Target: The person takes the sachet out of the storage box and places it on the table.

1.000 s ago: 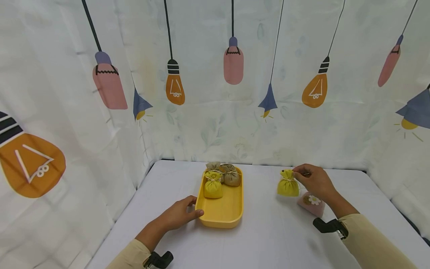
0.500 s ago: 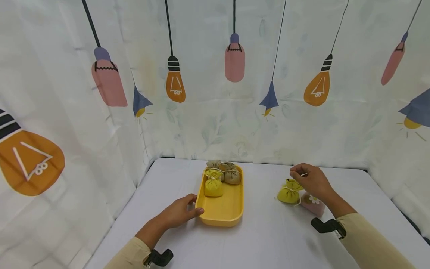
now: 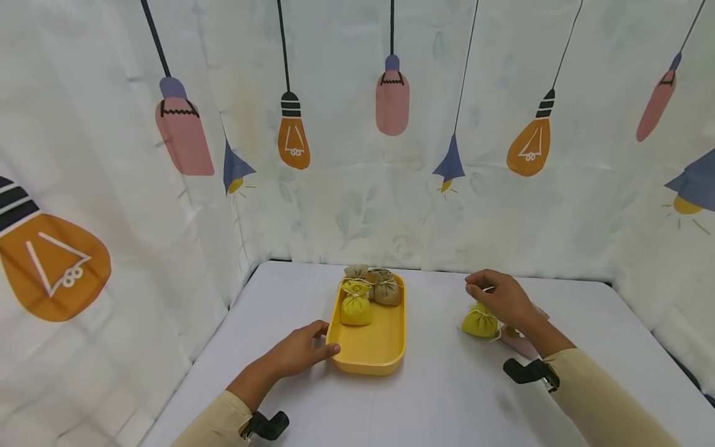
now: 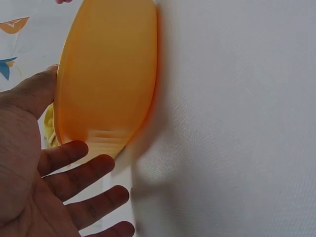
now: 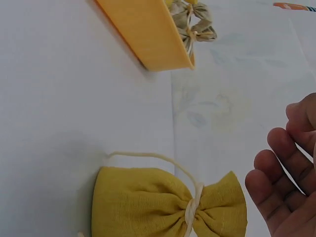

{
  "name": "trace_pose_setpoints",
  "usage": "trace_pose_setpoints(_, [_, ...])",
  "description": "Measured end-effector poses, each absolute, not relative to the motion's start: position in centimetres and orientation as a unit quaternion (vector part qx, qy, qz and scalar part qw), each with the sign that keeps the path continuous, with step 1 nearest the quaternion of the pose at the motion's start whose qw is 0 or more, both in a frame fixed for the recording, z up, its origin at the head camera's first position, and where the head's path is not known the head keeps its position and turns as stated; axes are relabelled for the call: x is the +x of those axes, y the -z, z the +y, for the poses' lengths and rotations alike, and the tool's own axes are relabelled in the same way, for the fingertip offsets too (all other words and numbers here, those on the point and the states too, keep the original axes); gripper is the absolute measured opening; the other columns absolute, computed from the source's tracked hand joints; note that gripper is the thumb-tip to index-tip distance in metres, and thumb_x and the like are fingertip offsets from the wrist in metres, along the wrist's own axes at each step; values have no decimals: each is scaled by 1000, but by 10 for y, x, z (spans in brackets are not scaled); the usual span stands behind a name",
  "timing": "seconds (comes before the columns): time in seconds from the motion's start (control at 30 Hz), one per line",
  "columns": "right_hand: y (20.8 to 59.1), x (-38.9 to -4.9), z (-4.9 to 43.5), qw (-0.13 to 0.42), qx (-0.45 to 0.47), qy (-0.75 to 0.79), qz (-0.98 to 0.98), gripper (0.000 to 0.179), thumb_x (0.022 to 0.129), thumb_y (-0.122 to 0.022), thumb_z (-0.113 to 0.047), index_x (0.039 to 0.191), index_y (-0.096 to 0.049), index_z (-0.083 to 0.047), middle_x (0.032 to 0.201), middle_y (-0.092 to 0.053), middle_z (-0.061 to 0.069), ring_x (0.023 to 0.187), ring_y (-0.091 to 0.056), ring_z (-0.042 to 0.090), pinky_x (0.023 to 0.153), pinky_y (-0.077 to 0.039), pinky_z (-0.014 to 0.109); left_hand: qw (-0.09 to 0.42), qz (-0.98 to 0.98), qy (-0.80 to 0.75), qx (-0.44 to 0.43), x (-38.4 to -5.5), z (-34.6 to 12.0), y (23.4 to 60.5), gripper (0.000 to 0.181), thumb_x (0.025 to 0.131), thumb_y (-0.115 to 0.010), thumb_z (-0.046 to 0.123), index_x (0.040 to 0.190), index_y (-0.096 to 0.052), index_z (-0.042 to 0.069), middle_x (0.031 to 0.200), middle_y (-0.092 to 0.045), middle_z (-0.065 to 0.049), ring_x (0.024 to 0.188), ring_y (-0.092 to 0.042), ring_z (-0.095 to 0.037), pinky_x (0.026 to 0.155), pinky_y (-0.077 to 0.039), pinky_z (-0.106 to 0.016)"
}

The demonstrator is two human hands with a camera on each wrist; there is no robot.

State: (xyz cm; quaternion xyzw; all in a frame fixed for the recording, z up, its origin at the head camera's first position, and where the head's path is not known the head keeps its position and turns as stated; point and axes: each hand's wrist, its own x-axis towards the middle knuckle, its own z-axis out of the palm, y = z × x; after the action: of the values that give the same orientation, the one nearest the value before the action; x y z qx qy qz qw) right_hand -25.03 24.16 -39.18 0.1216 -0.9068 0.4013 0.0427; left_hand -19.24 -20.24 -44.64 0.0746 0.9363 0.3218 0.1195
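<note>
While I looked on, the white counter [image 3: 424, 385] bore, left to right: one left hand [image 3: 301, 352], opened wide, fingers straight and spread, thumb at the rim of a yellow tray [image 3: 371, 347], touching without closing round it; within the tray, one yellow pouch [image 3: 355, 309] at the left, two beige pouches [image 3: 386, 292] at the far end; one tied yellow pouch [image 3: 478, 323], upright outside the tray; one right hand [image 3: 505, 300] above it, fingers loosely bent, holding nothing; one pink item [image 3: 518, 345], just beside that pouch, partly hidden by the forearm.
</note>
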Motion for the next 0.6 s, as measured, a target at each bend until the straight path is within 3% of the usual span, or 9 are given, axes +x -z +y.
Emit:
trace_pose_setpoints(0.23, [396,-256,227,27,141,-417,-898,28,101,-69,-30,123,-68,-12,112,-70,4,102,-65,25,81,-56,37,120,936,-322,71,-193,-203,445,63,92,-71,55,138,-58,14,135,-61,-13,128,-55,-35,102,-45,-60])
trace_pose_setpoints(0.6, [399,-261,203,51,173,-404,-897,25,100,-70,-22,121,-69,-7,110,-72,4,103,-66,24,90,-55,45,119,936,-323,73,-192,-203,446,61,92,-72,56,136,-59,15,135,-61,-12,128,-55,-36,102,-45,-61])
